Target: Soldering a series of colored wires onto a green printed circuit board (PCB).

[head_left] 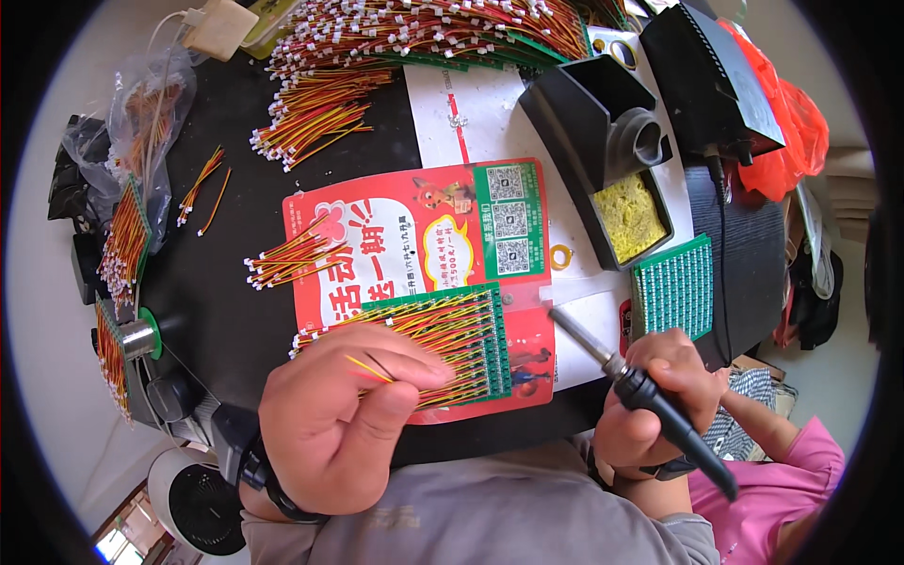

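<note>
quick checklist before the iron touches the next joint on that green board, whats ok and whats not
1. Soldering iron gripped in the right hand: ok, fist closed round the handle.
2. Iron tip near the green board: ok, it sits just off the board's right edge.
3. Next wire held in the left hand: ok, a thin yellow-red wire is pinched between thumb and fingers.
4. Wire end seated on its pad: cannot tell, too small to see.
5. Board steady: ok, it lies flat on the red card under the left hand.
6. Cleaning sponge in reach: ok, in the stand's tray beyond the iron.
</note>
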The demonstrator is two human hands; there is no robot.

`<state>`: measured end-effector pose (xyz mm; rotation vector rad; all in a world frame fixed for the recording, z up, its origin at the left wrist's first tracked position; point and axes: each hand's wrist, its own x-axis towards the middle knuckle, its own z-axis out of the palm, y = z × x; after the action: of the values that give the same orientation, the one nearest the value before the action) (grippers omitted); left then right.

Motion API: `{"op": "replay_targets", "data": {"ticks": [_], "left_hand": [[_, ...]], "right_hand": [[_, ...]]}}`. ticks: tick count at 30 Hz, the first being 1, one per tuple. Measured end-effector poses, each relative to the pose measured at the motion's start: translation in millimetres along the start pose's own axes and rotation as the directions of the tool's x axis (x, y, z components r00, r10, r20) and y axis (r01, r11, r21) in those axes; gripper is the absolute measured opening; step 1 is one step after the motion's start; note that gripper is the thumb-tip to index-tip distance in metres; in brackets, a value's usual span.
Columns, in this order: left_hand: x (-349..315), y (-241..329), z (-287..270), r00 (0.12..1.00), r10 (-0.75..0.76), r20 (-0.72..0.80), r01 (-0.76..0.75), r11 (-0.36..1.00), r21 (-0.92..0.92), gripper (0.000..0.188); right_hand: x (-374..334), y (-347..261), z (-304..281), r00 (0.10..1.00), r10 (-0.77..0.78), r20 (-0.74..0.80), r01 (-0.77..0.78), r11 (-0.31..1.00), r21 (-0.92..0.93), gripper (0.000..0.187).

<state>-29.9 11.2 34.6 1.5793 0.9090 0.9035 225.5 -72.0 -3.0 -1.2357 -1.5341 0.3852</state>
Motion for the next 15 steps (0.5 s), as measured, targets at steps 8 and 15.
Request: {"op": "replay_targets", "data": {"ticks": [8,15], "left_hand": [[1,-1,17,0.990,0.131,0.057,-0.143,0.899,0.413,0.037],[1,-13,24,0.958,0.212,0.194,-0.278,0.853,0.443,0.029]], "right_hand": [[2,-6,-6,0.994,0.078,0.076,-0.079,0.997,0.014,0.042],[6,-8,-4,0.994,0.062,0.093,-0.067,0.997,0.045,0.039]]}}
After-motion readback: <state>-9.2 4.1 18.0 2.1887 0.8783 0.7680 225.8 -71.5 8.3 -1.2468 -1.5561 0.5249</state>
